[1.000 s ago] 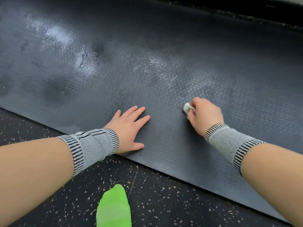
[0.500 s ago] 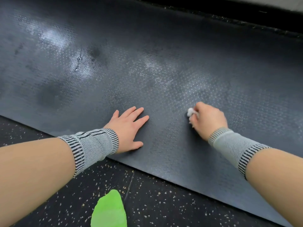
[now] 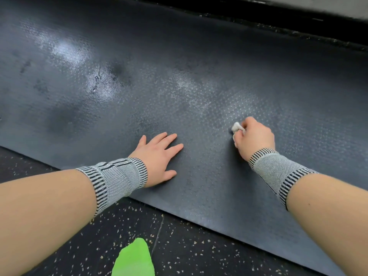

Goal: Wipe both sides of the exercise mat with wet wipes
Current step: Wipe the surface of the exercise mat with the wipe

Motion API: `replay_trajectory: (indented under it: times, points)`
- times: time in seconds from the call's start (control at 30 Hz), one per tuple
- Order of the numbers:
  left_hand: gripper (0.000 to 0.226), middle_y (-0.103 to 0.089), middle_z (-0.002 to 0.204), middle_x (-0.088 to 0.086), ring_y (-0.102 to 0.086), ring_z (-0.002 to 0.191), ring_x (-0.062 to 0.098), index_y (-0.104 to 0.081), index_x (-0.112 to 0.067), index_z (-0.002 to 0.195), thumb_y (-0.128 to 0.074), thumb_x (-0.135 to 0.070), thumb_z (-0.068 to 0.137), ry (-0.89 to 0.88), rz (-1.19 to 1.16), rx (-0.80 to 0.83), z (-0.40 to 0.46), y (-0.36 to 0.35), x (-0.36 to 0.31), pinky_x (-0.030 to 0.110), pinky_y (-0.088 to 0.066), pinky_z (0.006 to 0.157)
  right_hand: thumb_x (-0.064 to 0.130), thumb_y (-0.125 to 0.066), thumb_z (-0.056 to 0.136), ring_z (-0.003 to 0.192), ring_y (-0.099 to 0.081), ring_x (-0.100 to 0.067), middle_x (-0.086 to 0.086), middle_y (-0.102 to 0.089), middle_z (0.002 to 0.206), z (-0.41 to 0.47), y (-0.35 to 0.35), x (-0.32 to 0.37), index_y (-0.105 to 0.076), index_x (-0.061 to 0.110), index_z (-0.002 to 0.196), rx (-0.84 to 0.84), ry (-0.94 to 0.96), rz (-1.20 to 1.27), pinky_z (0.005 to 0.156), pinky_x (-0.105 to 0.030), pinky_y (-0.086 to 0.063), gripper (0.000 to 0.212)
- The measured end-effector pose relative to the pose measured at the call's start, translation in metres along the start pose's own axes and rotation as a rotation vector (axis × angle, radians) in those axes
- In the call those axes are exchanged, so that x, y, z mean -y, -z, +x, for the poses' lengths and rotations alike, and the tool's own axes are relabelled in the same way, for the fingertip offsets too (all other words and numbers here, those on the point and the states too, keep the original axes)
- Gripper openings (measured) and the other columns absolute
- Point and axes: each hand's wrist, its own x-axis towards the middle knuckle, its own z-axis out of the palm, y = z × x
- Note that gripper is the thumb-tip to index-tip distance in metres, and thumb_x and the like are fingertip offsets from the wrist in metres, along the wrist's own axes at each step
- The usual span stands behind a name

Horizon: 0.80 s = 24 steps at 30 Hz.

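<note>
Mid-wipe on upper face of dark textured rubber exercise mat [image 3: 199, 56]: right hand [image 3: 255, 137] grip closed round balled white wet wipe [image 3: 237, 127]; left hand [image 3: 158, 156] flat, fingers straight, pressing mat. Next, probably: sweep toward dry patches.

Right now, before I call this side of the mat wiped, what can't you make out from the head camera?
- Mat: both ends cut off by the frame edges; underside hidden.
- Wet wipe: mostly hidden inside the right hand; its dirtiness is unreadable.
- Green object: cut off by the bottom edge; unidentifiable.
- Shiny patches: wetness or glare, unclear.
</note>
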Motion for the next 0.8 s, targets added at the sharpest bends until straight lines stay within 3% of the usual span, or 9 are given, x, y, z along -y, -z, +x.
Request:
replay_trajectory:
  times: [0.07, 0.2, 0.27, 0.5, 0.57, 0.7, 0.73, 0.8]
  points:
    - [0.076, 0.013, 0.163, -0.006, 0.01, 0.15, 0.018, -0.001, -0.036, 0.156, -0.042, -0.057, 0.096, 0.017, -0.022, -0.018, 0.003, 0.001, 0.001, 0.057, -0.007, 0.12, 0.024, -0.047, 0.092, 0.095, -0.058, -0.037, -0.016, -0.064, 0.1, -0.01, -0.007, 0.012, -0.053, 0.013, 0.101, 0.009, -0.006, 0.038, 0.078, -0.035, -0.043, 0.015]
    - [0.071, 0.013, 0.164, -0.006, 0.009, 0.15, 0.019, -0.002, -0.038, 0.155, -0.041, -0.053, 0.098, 0.033, -0.047, -0.055, 0.012, 0.005, 0.003, 0.057, -0.008, 0.119, 0.027, -0.043, 0.094, 0.096, -0.06, -0.033, -0.007, -0.06, 0.105, -0.067, -0.04, 0.055, -0.051, 0.017, 0.106, 0.232, 0.468, -0.007, 0.08, -0.035, -0.044, 0.018]
    - [0.072, 0.012, 0.164, -0.005, 0.009, 0.151, 0.019, -0.002, -0.038, 0.155, -0.042, -0.053, 0.097, 0.03, -0.036, -0.053, 0.017, 0.007, 0.004, 0.057, -0.009, 0.118, 0.027, -0.043, 0.094, 0.096, -0.06, -0.033, -0.005, -0.058, 0.108, -0.059, -0.038, 0.053, -0.051, 0.017, 0.108, 0.233, 0.564, -0.061, 0.08, -0.036, -0.045, 0.019]
    - [0.069, 0.012, 0.164, -0.004, 0.009, 0.151, 0.02, -0.001, -0.037, 0.155, -0.038, -0.053, 0.099, 0.044, -0.042, -0.055, 0.029, 0.016, 0.01, 0.058, -0.009, 0.119, 0.027, -0.046, 0.093, 0.08, -0.053, -0.031, -0.013, -0.064, 0.097, 0.017, -0.003, 0.012, -0.049, 0.018, 0.094, -0.068, -0.078, 0.103, 0.069, -0.03, -0.036, 0.01]
    - [0.066, 0.011, 0.164, -0.005, 0.009, 0.151, 0.019, -0.002, -0.037, 0.155, -0.036, -0.051, 0.1, 0.047, -0.055, -0.071, 0.035, 0.018, 0.011, 0.058, -0.009, 0.119, 0.022, -0.046, 0.092, 0.088, -0.058, -0.034, -0.014, -0.064, 0.099, 0.003, -0.015, 0.03, -0.052, 0.015, 0.097, -0.029, -0.026, 0.118, 0.073, -0.032, -0.041, 0.01]
    - [0.063, 0.01, 0.164, -0.005, 0.008, 0.15, 0.019, -0.004, -0.038, 0.155, -0.034, -0.048, 0.101, 0.046, -0.058, -0.101, 0.046, 0.021, 0.012, 0.059, -0.01, 0.118, 0.024, -0.044, 0.093, 0.095, -0.059, -0.032, -0.005, -0.059, 0.105, -0.026, -0.036, 0.061, -0.051, 0.018, 0.105, 0.171, 0.457, -0.021, 0.08, -0.035, -0.045, 0.015]
    - [0.063, 0.01, 0.164, -0.005, 0.008, 0.15, 0.02, -0.004, -0.038, 0.155, -0.034, -0.048, 0.101, 0.044, -0.055, -0.102, 0.048, 0.021, 0.012, 0.059, -0.01, 0.118, 0.025, -0.044, 0.092, 0.094, -0.059, -0.032, -0.005, -0.058, 0.105, -0.016, -0.032, 0.057, -0.05, 0.018, 0.105, 0.151, 0.474, -0.047, 0.079, -0.034, -0.044, 0.015]
    - [0.064, 0.011, 0.164, -0.004, 0.009, 0.15, 0.02, -0.003, -0.038, 0.155, -0.034, -0.05, 0.101, 0.036, -0.047, -0.097, 0.049, 0.02, 0.013, 0.059, -0.01, 0.118, 0.025, -0.048, 0.091, 0.091, -0.059, -0.032, -0.006, -0.061, 0.1, 0.012, -0.019, 0.042, -0.052, 0.018, 0.101, 0.078, 0.321, -0.001, 0.077, -0.033, -0.044, 0.013]
